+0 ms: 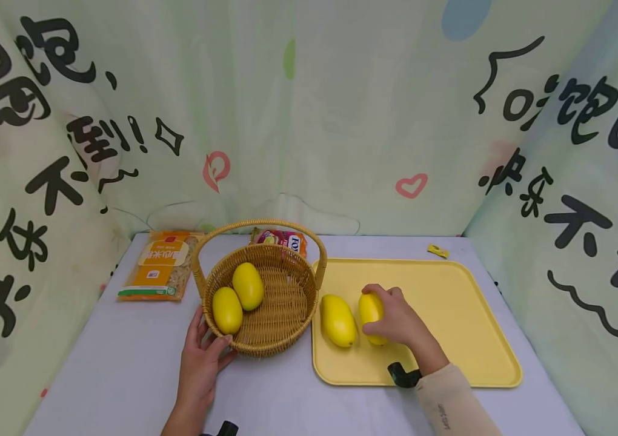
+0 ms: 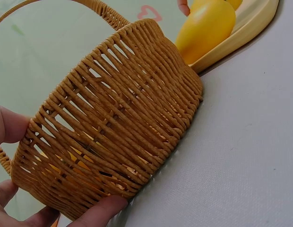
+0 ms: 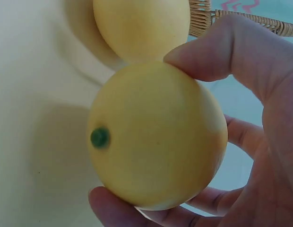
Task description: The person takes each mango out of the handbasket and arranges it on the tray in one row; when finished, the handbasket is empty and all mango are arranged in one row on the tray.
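Observation:
My left hand [image 1: 200, 363] grips the near-left side of a round wicker basket [image 1: 282, 315], thumb at the rim and fingers against the woven wall [image 2: 108, 109]. Two yellow mangoes, one [image 1: 248, 286] behind the other [image 1: 228, 310], lie at the left inside it. To the right, my right hand [image 1: 400, 320] holds another mango [image 1: 370, 309] over the yellow tray [image 1: 451, 321]. Thumb and fingers curl around this fruit in the right wrist view, where its green stem end [image 3: 100, 137] shows. Beside it on the tray sits one more mango [image 1: 338, 321].
An orange bag of grain [image 1: 159, 266] lies at the back left of the white table [image 1: 276, 399]. Behind the basket is a red and purple packet [image 1: 282, 240], partly hidden. A small yellow sachet [image 1: 438, 251] lies beyond the tray. Printed curtains [image 1: 342, 121] surround the table.

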The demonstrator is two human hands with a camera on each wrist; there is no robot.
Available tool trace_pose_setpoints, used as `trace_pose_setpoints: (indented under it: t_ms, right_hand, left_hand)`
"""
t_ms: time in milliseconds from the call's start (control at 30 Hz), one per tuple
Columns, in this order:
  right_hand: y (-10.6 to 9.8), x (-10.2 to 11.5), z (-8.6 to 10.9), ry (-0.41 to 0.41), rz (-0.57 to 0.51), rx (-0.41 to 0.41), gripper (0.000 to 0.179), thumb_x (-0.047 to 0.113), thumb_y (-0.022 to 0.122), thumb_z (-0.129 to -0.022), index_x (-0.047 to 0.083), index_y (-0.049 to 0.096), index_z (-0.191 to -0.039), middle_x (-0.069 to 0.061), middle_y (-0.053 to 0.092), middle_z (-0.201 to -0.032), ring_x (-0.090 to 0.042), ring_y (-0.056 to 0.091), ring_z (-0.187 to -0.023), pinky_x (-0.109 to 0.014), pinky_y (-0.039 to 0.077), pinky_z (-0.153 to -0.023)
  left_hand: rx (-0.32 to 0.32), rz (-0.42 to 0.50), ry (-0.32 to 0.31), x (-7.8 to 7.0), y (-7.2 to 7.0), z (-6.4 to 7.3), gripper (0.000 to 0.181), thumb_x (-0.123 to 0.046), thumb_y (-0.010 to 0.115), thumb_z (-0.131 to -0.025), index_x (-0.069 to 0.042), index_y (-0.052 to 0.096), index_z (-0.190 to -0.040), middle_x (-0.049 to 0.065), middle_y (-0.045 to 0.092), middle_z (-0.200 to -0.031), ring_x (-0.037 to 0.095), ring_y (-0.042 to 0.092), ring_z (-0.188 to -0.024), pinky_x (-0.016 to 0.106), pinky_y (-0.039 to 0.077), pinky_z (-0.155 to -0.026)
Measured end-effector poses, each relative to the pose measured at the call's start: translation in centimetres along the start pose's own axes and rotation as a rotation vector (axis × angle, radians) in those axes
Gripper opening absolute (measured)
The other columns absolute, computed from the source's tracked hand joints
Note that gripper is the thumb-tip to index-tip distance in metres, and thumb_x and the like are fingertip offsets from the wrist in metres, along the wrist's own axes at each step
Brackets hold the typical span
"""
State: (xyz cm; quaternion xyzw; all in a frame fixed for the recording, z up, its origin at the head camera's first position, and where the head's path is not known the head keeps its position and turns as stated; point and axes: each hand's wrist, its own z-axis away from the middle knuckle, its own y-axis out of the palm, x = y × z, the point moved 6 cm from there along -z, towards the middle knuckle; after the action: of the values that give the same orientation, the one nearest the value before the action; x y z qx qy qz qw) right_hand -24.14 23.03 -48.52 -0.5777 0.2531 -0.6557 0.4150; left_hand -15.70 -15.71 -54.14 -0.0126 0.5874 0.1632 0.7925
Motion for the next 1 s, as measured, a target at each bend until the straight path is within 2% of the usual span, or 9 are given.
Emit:
trace_pose_setpoints:
  t_ms: [200,600,1000]
  right_hand:
    - [0.5,0.2,-0.1,0.023,0.051,0.011,0.078,0.022,0.087,-0.072,0.022,0.056,-0.144,-0.024,0.046,-0.122,-0.03,0.056,-0.086,-0.038,0.047,-0.068]
    - [1.2,-0.1,-0.1,0.038,0.122,0.008,0.082,0.025,0.085,-0.077,0.022,0.053,-0.153,-0.024,0.05,-0.132,-0.033,0.055,-0.097,-0.04,0.05,-0.073]
    - [1.2,0.1,0.6,0.046,0.113,0.022,0.082,0.026,0.08,-0.085,0.017,0.045,-0.159,-0.028,0.049,-0.143,-0.034,0.058,-0.101,-0.048,0.054,-0.083]
  left_hand:
    - [0.0,0.001,0.001,0.1,0.0,0.0,0.097,-0.001,0.063,-0.1,-0.04,0.009,-0.171,0.006,0.019,-0.176,0.034,0.04,-0.15,0.04,0.061,-0.093]
    - [0.0,0.0,-0.005,0.0,0.1,0.1,0.097,-0.002,0.062,-0.1,-0.04,0.009,-0.171,0.006,0.019,-0.176,0.033,0.039,-0.15,0.04,0.061,-0.094]
    - [-0.01,0.001,0.0,-0.1,0.1,0.1,0.096,-0.002,0.062,-0.1,-0.04,0.008,-0.171,0.006,0.02,-0.176,0.033,0.04,-0.149,0.037,0.062,-0.09]
